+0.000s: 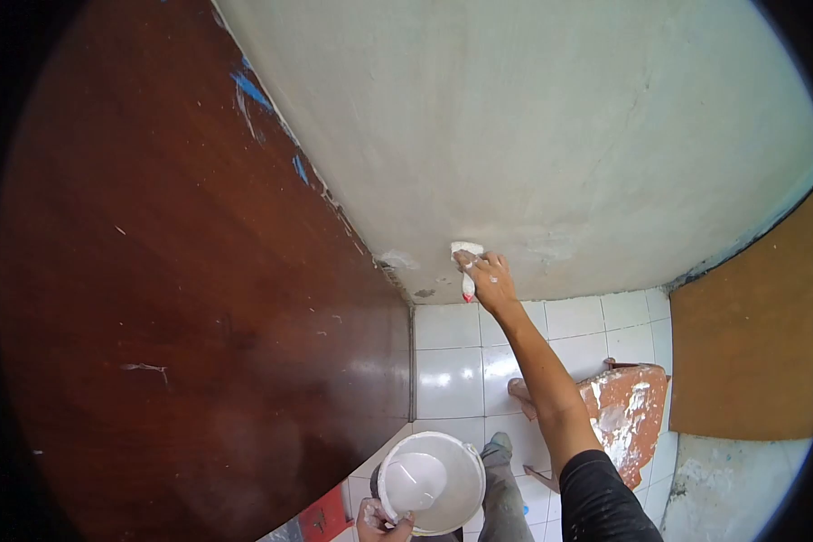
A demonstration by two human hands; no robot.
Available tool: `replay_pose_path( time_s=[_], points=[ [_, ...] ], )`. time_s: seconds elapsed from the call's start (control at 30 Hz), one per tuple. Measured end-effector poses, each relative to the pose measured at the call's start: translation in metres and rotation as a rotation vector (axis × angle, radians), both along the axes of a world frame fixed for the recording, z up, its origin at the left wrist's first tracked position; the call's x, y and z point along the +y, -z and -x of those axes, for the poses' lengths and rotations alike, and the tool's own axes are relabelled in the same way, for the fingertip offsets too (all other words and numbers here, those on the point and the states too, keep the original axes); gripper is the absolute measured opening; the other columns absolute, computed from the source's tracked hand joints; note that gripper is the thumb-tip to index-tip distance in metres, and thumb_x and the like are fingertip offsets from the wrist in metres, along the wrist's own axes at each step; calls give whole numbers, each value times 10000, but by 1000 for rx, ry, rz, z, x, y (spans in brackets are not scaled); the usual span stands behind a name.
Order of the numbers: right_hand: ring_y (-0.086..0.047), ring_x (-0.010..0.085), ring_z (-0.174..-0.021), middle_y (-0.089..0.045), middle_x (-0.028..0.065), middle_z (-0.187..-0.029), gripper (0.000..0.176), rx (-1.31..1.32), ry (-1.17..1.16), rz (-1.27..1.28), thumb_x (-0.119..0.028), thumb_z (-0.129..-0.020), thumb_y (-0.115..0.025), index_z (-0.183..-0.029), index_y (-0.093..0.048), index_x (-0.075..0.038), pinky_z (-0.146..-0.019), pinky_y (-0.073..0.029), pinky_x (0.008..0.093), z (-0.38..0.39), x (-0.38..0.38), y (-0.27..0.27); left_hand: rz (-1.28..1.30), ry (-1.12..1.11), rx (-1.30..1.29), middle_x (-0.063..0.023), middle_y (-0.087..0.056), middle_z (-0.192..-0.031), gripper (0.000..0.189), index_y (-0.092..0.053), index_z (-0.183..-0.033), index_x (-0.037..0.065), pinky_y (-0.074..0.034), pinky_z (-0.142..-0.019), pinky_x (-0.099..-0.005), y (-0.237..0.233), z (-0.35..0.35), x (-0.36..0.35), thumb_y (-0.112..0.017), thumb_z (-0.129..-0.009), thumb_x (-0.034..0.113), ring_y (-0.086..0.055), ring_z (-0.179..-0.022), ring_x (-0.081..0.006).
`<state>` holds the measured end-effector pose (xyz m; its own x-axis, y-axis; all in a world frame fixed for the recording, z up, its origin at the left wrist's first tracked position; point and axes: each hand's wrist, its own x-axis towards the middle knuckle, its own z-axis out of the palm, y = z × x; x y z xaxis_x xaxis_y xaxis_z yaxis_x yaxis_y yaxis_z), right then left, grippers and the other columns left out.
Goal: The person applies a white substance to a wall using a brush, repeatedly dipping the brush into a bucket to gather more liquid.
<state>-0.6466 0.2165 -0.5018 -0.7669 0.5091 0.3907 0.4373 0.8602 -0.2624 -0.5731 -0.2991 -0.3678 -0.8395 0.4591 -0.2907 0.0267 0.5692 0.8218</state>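
Note:
My right hand [491, 278] is closed around a paintbrush [467, 247] coated in white, its red-tipped handle pointing down. The bristle end rests against the lower part of the pale wall [551, 126], just above the floor. At the bottom of the view, my left hand [381, 524] grips the near-left rim of a white bucket [471, 479]. White liquid lies inside the bucket. White smears mark the fingers of both hands.
A dark brown wooden panel [199, 271] meets the wall on the left. White tiles [449, 375] cover the floor. A white-splattered reddish-brown stool [646, 415] stands right of my arm, near a brown board [750, 343]. Something red [325, 517] lies beside the bucket.

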Motion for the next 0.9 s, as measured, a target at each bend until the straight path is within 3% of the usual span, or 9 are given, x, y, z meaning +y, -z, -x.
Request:
replay_pose_path(
  time_s=[0.13, 0.2, 0.3, 0.4, 0.53, 0.7, 0.77, 0.8, 0.9],
  points=[
    [-617, 231, -1088, -668, -12, -1344, 490, 355, 63, -60, -59, -895, -616, -1370, -611, -177, -982, -425, 371, -28, 3, -54, -57, 63, -86, 9, -525, -1000, 610, -453, -1376, 13, -458, -734, -236, -42, 9, 24, -739, -839, -35, -532, -892, -94],
    [-617, 226, -1101, -692, -9, -1306, 452, 560, 102, -114, -73, -905, -634, -1346, -637, -176, -980, -421, 363, -38, 16, -105, -47, 27, -120, 14, -517, -954, 483, -503, -1264, 28, -444, -706, -238, -52, 11, 33, -736, -845, -31, -519, -853, -91],
    [-614, 199, -1081, -712, -18, -1266, 435, 664, 166, -321, -106, -888, -686, -1315, -669, -189, -943, -426, 331, -46, 40, -184, -2, 31, -130, 25, -490, -872, 310, -526, -1049, 65, -413, -660, -244, -56, 15, 37, -742, -844, -19, -486, -787, -84],
    [-606, 170, -1053, -709, -40, -1270, 467, 746, 174, -491, -123, -859, -719, -1316, -672, -208, -909, -422, 303, -39, 56, -236, -32, 51, -129, 34, -453, -804, 305, -473, -876, 104, -377, -624, -247, -82, 20, 60, -754, -835, -7, -446, -735, -78],
    [-602, 158, -1033, -696, -62, -1292, 486, 667, 138, -471, -93, -857, -701, -1321, -672, -234, -855, -428, 311, -24, 49, -235, -60, -21, -218, 35, -443, -794, 320, -467, -838, 113, -370, -612, -250, -85, 21, 68, -768, -824, 7, -432, -726, -77],
    [-621, 177, -1013, -674, -49, -1336, 472, 390, 71, -351, -81, -900, -600, -1343, -656, -233, -855, -443, 327, -15, 36, -131, 38, 7, -127, 31, -453, -797, 303, -472, -845, 109, -377, -601, -260, -86, 21, 62, -760, -833, 15, -449, -729, -82],
    [-642, 160, -1081, -683, -14, -1327, 459, 268, -23, -211, -60, -885, -612, -1326, -661, -179, -877, -450, 328, -21, 27, -105, 11, 8, -129, 24, -475, -813, 280, -492, -871, 101, -392, -610, -263, -88, 23, 63, -757, -835, 17, -468, -741, -87],
    [-652, 151, -1115, -688, 4, -1323, 454, 204, -69, -143, -50, -877, -618, -1317, -664, -152, -888, -454, 329, -23, 25, -115, -19, 1, -156, 20, -491, -825, 265, -509, -892, 95, -402, -619, -263, -94, 24, 65, -756, -836, 17, -481, -750, -89],
    [-640, 214, -948, -710, -27, -1273, 453, 506, 10, -238, -74, -906, -585, -1325, -670, -224, -878, -454, 329, -32, 25, -159, -63, -48, -221, -4, -553, -892, 266, -570, -1025, 51, -442, -663, -261, -111, 25, 69, -755, -837, 19, -529, -794, -107]
  ],
)
